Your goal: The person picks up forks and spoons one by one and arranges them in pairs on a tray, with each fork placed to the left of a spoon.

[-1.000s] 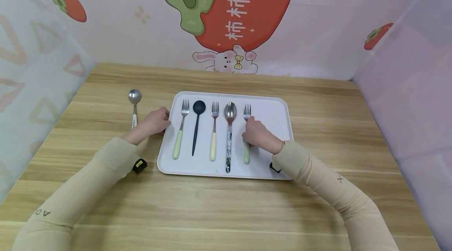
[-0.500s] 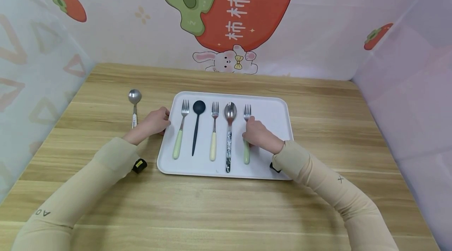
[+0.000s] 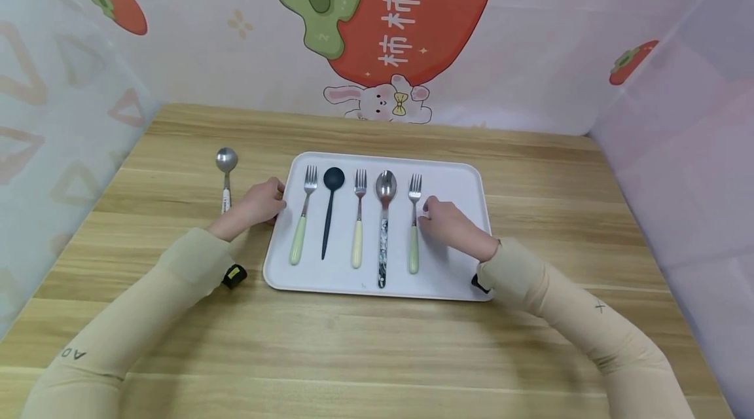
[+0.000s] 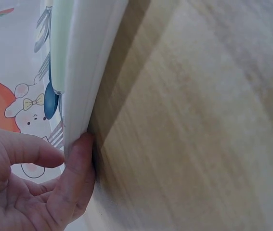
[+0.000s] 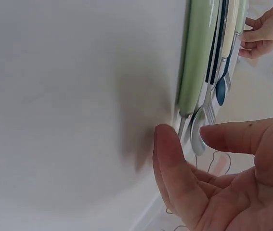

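A white tray [image 3: 444,177] lies on the table with a row of cutlery. From the left come a green-handled fork [image 3: 298,236], a black spoon [image 3: 333,178], a cream-handled fork [image 3: 357,242], a spoon with a patterned handle [image 3: 385,186] and another green-handled fork [image 3: 414,249]. My left hand [image 3: 259,201] pinches the tray's left edge between thumb and fingers, as the left wrist view shows. Just right of the rightmost fork hovers my right hand [image 3: 450,226]. In the right wrist view its thumb and fingers are apart, holding nothing.
Left of the tray, a spoon with a white handle [image 3: 226,160] lies on the wooden table [image 3: 353,353], partly hidden by my left forearm. Printed cloth walls [image 3: 530,65] rise at the back and both sides.
My right hand has let go of the rightmost fork and moved a little to the right. The fork stays on the tray. My left hand keeps its hold on the tray edge.
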Demonstrator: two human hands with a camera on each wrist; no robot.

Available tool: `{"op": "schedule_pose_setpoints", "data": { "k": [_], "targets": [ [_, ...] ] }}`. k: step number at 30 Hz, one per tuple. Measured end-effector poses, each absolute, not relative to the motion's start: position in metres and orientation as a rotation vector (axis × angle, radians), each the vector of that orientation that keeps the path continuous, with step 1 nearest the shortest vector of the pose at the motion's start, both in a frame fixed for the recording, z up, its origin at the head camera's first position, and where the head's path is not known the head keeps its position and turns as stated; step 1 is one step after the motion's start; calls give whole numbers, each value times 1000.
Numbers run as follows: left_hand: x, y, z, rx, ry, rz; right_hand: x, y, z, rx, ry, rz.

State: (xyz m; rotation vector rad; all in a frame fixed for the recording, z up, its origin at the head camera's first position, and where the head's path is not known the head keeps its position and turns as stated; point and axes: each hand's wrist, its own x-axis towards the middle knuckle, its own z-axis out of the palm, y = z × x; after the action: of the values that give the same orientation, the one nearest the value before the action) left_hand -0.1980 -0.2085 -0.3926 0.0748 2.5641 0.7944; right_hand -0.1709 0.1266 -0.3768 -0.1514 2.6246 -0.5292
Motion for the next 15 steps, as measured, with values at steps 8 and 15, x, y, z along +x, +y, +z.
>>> {"op": "schedule_pose_setpoints", "data": {
  "k": [8,15],
  "targets": [
    [-198,-209,-393,89,2563,810,-166,161,-371,-205,2705,-396],
    [-198,-210,-393,88,2556,809,-164,189,-367,-228,2774,-354]
  ]
}}
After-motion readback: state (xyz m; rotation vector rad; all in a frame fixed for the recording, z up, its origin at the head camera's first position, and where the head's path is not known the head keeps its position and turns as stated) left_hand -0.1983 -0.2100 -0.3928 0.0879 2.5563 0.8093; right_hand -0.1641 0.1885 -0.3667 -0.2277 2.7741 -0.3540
